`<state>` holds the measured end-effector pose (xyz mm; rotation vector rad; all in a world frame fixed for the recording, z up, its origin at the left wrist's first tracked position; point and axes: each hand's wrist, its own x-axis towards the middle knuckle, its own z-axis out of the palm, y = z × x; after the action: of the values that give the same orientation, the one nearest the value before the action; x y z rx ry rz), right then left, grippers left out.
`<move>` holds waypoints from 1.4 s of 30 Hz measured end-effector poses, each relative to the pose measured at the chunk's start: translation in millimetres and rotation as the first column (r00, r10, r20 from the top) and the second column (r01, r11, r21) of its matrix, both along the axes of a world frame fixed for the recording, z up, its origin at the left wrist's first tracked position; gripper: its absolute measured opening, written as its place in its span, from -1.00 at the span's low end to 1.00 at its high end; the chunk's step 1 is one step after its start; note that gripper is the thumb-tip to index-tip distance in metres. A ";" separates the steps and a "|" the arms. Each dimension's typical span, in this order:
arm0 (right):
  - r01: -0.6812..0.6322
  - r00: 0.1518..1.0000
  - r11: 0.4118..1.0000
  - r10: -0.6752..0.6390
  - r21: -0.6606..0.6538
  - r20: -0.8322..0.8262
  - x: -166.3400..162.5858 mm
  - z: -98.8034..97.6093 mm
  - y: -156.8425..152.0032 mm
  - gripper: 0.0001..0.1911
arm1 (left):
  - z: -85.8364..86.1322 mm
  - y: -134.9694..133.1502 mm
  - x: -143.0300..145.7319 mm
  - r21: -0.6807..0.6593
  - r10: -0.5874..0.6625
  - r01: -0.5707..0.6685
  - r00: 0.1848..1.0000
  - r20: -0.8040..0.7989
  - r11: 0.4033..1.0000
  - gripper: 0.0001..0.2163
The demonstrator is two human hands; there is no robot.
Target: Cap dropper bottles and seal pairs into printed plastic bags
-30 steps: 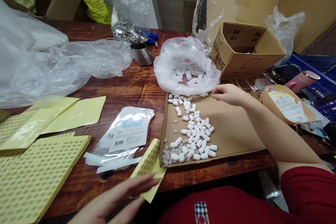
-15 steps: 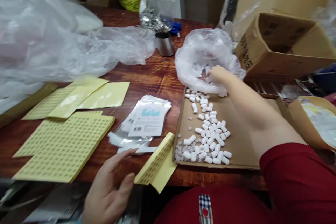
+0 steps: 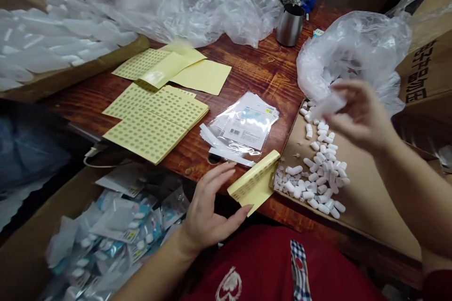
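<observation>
My right hand [image 3: 363, 117] is above the cardboard tray [image 3: 374, 211], pinching a whitish translucent plastic piece [image 3: 329, 106], smeared by motion. Behind that hand lies a clear plastic bag [image 3: 356, 33], its mouth open, with whitish pieces inside. White capsule-shaped plastic parts [image 3: 326, 164] and small translucent bits are heaped along the tray's left side. At the table's front edge, my left hand [image 3: 212, 211] has its fingers apart, the thumb near a curled yellow sticker sheet [image 3: 256, 181]. Clear packets with printed cards [image 3: 247, 127] lie beyond it.
Yellow sticker sheets [image 3: 155, 122] are stacked at left, behind an open box [image 3: 169, 263] of filled packets below the table edge. A metal cup [image 3: 290, 26] stands at the back. A carton [image 3: 429, 75] is at right, and a box of translucent pieces [image 3: 52, 42] at far left.
My right hand has come out of the plastic bag, back toward me, with a translucent piece in it. The view has swung left and down, bringing the box of packets into sight.
</observation>
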<state>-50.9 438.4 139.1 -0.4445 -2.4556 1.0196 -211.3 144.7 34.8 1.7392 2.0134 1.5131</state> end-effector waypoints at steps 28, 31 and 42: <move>-0.578 0.811 0.748 0.480 0.327 0.334 -41.5 -59.6 -107.9 -0.82 | -15.4 -6.6 19.2 -0.096 0.060 -0.040 0.973 0.224 0.995 -0.73; -0.557 0.826 0.752 0.456 0.352 0.333 -41.3 -62.0 -106.8 -0.82 | -18.2 -2.9 18.3 -0.117 0.092 -0.066 0.966 0.242 0.991 -0.81; -0.456 0.887 0.825 0.390 0.335 0.247 -44.1 -63.9 -110.3 -0.85 | -6.3 3.2 12.6 -0.111 0.283 -0.268 0.948 0.144 0.957 -0.84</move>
<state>-95.0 328.1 75.2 0.1689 -2.8973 0.6350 -198.7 147.9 28.5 1.3014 2.2753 1.5487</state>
